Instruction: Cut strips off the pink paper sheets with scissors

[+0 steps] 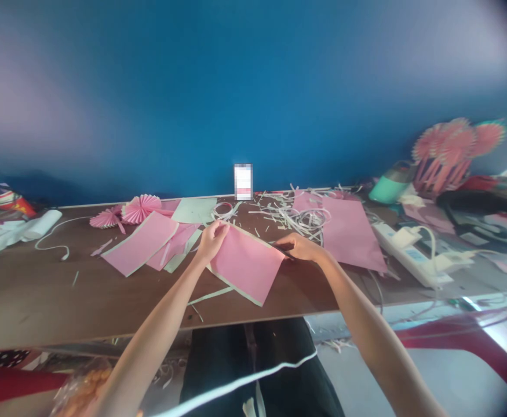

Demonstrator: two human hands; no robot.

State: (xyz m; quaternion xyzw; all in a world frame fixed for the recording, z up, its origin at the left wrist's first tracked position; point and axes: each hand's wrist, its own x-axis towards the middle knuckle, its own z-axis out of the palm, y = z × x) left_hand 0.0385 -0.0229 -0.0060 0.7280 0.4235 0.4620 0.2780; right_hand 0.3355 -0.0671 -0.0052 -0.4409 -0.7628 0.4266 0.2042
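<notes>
A pink paper sheet (pixel 247 263) with a pale edge lies tilted on the brown table (pixel 40 289) in front of me. My left hand (pixel 212 238) pinches its upper left corner, fingers closed on the paper. At the sheet's upper right corner my right hand (pixel 301 247) grips the edge, fingers curled; a dark thin object may sit under them, too small to make out.
More pink sheets (pixel 142 243) lie to the left, another large one (pixel 351 229) to the right. Folded pink paper fans (pixel 140 208) sit at the back left, paper strips (pixel 288 214) at the back centre. A white power strip (pixel 409 255), teal bottle (pixel 387 186) and pink fans (pixel 453 147) stand right.
</notes>
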